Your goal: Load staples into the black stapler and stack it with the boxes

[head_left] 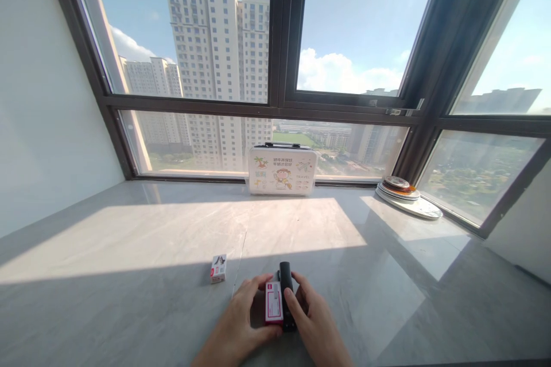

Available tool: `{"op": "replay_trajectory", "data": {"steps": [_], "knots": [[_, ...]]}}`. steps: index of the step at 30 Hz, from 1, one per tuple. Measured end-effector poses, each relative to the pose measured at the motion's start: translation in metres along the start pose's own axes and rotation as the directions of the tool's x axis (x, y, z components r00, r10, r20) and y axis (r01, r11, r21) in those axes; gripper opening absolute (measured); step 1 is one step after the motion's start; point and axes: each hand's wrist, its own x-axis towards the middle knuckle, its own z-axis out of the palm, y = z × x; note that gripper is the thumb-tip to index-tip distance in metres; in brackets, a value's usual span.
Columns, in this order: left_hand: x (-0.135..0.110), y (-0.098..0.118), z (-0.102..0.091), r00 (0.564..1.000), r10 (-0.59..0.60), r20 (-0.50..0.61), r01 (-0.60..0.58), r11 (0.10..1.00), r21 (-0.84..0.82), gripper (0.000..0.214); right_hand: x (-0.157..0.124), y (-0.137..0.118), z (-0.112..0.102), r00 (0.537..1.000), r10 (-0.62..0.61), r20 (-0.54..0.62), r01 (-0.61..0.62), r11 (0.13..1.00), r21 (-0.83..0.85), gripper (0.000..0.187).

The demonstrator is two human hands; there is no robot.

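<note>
At the lower middle of the head view, my left hand (243, 321) closes around a small white-and-pink box (273, 303), thumb at its near end and fingers at its far end. Right against the box's right side lies a black stapler (286, 278), its long axis pointing away from me. My right hand (316, 318) grips the stapler, with the thumb on top and the fingers curled along its right side. A small white box with a stapler picture (218, 269) stands apart on the grey surface, left of my hands.
The grey marble-look sill (129, 321) runs up to dark-framed windows. A white carrying case with cartoon prints (282, 171) stands upright against the glass. Stacked plates or lids (402, 195) sit in the right corner. Bright sunlight falls across the sill's back part.
</note>
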Motion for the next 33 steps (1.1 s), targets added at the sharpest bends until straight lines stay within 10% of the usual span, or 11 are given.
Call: {"op": "replay_trajectory", "data": {"steps": [4, 7, 10, 21, 33], "knots": [[-0.004, -0.017, -0.037, 0.983, -0.044, -0.176, 0.063, 0.993, 0.103, 0.042, -0.006, 0.003, -0.01, 0.998, 0.058, 0.024, -0.058, 0.998, -0.003, 0.071], [0.0, -0.041, -0.078, 0.863, -0.257, -0.435, 0.395, 0.88, 0.263, 0.048, -0.011, 0.0, -0.016, 0.991, 0.088, 0.104, -0.075, 0.99, -0.117, 0.087], [0.01, -0.06, -0.1, 0.861, -0.368, -0.351, 0.483, 0.807, 0.341, 0.053, -0.013, -0.011, -0.017, 0.98, 0.103, 0.172, -0.064, 0.973, -0.221, 0.09], [0.041, -0.021, -0.028, 0.965, -0.26, -0.006, 0.248, 0.913, 0.324, 0.067, -0.001, -0.034, -0.009, 0.976, 0.004, 0.22, 0.055, 0.963, -0.262, 0.057], [0.066, -0.005, -0.014, 0.954, -0.223, 0.2, 0.176, 0.957, 0.229, 0.068, 0.01, -0.024, -0.036, 0.972, -0.066, 0.227, 0.098, 0.986, -0.133, 0.047]]}}
